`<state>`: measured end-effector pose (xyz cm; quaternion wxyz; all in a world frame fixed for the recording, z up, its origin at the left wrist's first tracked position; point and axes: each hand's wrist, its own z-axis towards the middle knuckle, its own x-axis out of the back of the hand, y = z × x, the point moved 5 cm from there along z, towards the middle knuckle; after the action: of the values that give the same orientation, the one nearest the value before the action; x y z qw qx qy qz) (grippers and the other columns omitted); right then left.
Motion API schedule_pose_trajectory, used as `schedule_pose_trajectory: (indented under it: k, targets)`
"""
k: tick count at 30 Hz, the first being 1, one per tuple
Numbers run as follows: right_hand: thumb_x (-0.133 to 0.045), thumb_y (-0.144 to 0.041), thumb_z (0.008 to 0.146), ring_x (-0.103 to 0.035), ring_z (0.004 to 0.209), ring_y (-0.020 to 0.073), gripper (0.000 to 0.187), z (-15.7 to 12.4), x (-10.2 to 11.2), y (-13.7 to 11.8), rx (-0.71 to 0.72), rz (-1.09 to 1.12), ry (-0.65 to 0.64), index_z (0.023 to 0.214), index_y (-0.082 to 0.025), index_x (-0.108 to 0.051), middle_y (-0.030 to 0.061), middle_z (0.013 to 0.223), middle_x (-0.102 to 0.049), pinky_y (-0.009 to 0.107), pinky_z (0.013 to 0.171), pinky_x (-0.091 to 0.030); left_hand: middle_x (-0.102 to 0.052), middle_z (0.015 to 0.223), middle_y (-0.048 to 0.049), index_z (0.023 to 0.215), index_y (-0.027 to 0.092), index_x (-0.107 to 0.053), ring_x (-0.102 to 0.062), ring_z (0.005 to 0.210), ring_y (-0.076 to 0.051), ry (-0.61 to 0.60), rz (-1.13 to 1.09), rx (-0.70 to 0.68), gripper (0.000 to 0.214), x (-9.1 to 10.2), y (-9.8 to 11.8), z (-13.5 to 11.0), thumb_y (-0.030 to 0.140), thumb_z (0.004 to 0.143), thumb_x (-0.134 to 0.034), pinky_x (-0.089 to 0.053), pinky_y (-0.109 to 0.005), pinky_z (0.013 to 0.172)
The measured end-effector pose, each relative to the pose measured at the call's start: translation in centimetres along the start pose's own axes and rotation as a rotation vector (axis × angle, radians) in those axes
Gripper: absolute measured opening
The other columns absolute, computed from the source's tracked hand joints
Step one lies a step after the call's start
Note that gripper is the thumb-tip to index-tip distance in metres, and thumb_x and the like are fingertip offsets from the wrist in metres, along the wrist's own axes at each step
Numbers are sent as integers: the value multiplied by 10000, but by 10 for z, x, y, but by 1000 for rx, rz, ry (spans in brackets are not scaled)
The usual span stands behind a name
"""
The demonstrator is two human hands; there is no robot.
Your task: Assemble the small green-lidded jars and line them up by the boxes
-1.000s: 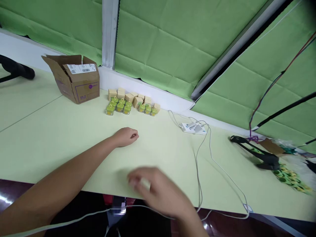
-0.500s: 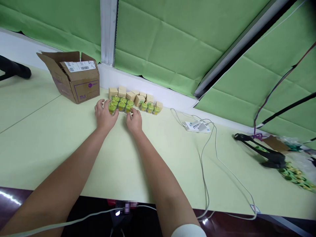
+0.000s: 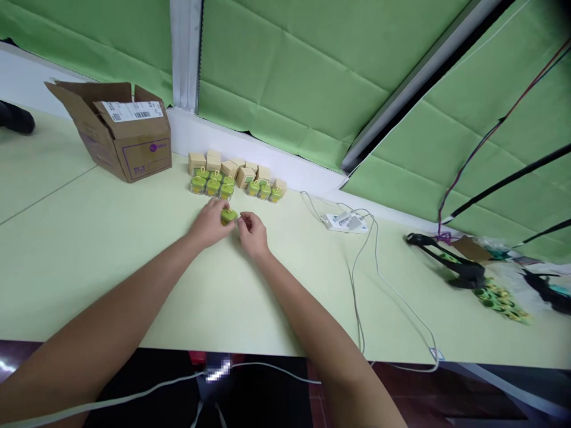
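My left hand is closed around a small jar with a green lid, in front of the other jars. My right hand is just right of that jar, its fingers curled and bunched toward the thumb; whatever may be between them is hidden. Behind the hands stand several matching green-lidded jars in close rows. To their right is a group of three more such jars. Small tan cardboard boxes line up behind the jars.
An open cardboard carton stands at the back left. To the right lie a white power strip and loose cables. Farther right are a black stand-like object and a patch of green-yellow pieces. Green blinds hang behind.
My left hand has drawn one green-lidded jar toward me, away from the clustered rows. My right hand has come back with it and stays close beside it. The view has shifted slightly.
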<state>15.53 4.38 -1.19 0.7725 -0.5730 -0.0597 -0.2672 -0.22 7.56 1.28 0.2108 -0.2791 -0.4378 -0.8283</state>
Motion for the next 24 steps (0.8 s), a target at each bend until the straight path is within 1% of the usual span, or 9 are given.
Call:
schedule_pose_trajectory:
  k: [2,4,6,8,11,15,18,21,24]
  targets:
    - [-641,-427,883,-679,872,181,284,-7,12,1,-4,22,9,1044,-202,-705,63,1037,-721,328,834,-566,-617,1182,-102,1107,219,-572,-633,1077,-286,-93,-48,-73,297,-14,17,-8,326,834,-615,-526,-419,929]
    - [-688,-441,846,-681,875,188,275,-10,20,1,2,-17,33,993,-211,-723,59,1031,-727,324,801,-569,-625,1177,-100,1114,215,-555,-634,1084,-277,-181,-95,-143,310,-23,31,-13,283,816,-604,-522,-403,919]
    - [-708,-435,834,-685,873,190,254,-9,25,-2,21,-58,57,964,-220,-746,56,1027,-739,332,807,-574,-637,1137,-93,1086,212,-547,-642,1032,-270,-195,-117,-121,308,-25,33,-15,310,806,-628,-519,-389,859]
    - [-702,-435,852,-699,878,194,237,-8,25,-5,42,-58,63,953,-233,-774,51,1020,-761,345,832,-583,-663,1074,-67,1084,222,-545,-653,950,-255,-222,-128,-74,307,-24,31,-15,331,812,-636,-502,-365,774]
    - [-675,-428,888,-737,976,213,221,-9,24,-8,67,2,45,926,-258,-812,39,1042,-796,352,868,-602,-684,1001,-42,1044,230,-569,-648,861,-233,-256,-123,-44,265,-23,28,-14,360,822,-635,-463,-341,693]
    - [-672,-435,898,-742,1081,233,218,-14,23,-12,76,61,53,902,-284,-829,8,1073,-808,381,978,-602,-703,944,-33,977,233,-616,-640,810,-224,-230,-89,-30,219,-17,32,-13,372,810,-646,-440,-331,664]
    - [-649,-480,917,-733,1050,229,274,-16,26,-14,41,138,84,921,-270,-826,-8,1021,-805,372,1005,-590,-720,940,-33,956,235,-639,-649,798,-228,-183,-44,-23,245,-12,36,-12,422,802,-680,-441,-333,661]
    - [-668,-528,890,-719,953,209,343,-12,33,-11,-43,268,158,947,-224,-817,-4,930,-786,344,933,-608,-735,968,-48,971,228,-654,-668,829,-247,-165,17,-9,292,-9,31,-9,437,778,-717,-466,-343,688]
    - [-707,-531,843,-690,859,182,386,-6,38,-3,-165,425,216,986,-185,-802,15,905,-767,325,766,-640,-741,1067,-75,1101,217,-668,-686,932,-278,-106,85,69,402,-7,14,-4,438,772,-731,-512,-362,793]
